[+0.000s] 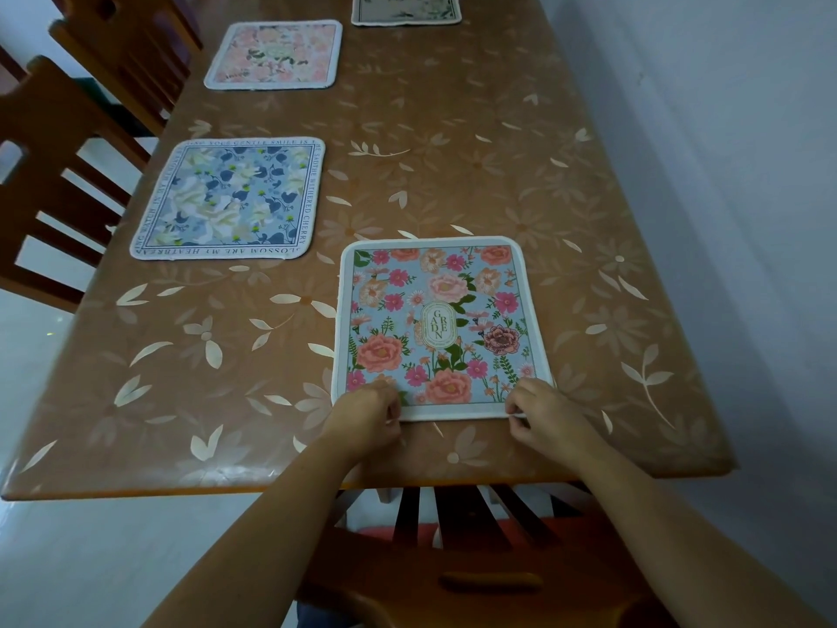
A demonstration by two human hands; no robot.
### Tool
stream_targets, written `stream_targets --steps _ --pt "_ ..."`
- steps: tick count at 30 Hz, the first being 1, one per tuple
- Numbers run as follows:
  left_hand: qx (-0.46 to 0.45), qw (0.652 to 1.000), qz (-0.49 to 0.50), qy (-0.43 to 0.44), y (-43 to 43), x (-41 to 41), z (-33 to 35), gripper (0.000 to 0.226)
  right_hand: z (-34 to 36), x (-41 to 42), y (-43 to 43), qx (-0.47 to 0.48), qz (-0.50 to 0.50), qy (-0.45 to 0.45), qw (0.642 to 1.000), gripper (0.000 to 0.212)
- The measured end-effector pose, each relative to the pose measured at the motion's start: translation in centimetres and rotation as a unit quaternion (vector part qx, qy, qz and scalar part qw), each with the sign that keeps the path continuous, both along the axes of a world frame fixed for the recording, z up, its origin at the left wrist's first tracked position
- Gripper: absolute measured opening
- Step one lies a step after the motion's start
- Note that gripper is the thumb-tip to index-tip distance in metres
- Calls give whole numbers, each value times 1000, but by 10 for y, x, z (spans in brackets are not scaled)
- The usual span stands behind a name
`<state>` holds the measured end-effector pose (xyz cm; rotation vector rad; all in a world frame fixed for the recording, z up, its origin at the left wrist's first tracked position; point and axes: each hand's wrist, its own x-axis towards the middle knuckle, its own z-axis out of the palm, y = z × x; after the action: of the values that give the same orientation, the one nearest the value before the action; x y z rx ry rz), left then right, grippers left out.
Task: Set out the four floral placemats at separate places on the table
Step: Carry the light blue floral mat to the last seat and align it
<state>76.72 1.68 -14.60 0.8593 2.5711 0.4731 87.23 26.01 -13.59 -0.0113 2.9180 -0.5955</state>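
1. Pink and coral blooms on pale blue cover the nearest placemat (441, 328), which lies flat on the table (235, 355) at its near end; this is our landmark, and a cream oval in its middle carries gold lettering.
2. We see the left hand (369, 412) curled over the landmark's near left corner, fingers closed in a pinch on the white border.
3. The right hand (545, 412) is bent the same way at the near right corner, fingertips nipping the white edge.
4. Beyond the landmark and to its left lies the blue-and-cream placemat (228, 199), flat, with a band of printed words round its rim, well apart from the landmark.
5. Farther from the landmark along that same left side lies the pale pink placemat (274, 54), also flat.
6. Farthest from the landmark, at the table's far end, we see the cream placemat (406, 9), cut off by the top of the frame.
7. The table wears a brown glossy cover with pale leaf and flower prints.
8. A wooden chair (475, 577) stands below the landmark, tucked at the table's near edge under our arms; two more wooden chairs (59, 183) stand left of the landmark by the long side.
9. A pale wall (724, 151) runs to the landmark's right.
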Motion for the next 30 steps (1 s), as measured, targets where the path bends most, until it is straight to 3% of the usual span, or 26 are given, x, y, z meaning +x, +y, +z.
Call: stream_targets --steps 30 --pt "-4 1000 -3 -23 -1 1 0 9 -9 0 -1 3 -19 -13 1000 7"
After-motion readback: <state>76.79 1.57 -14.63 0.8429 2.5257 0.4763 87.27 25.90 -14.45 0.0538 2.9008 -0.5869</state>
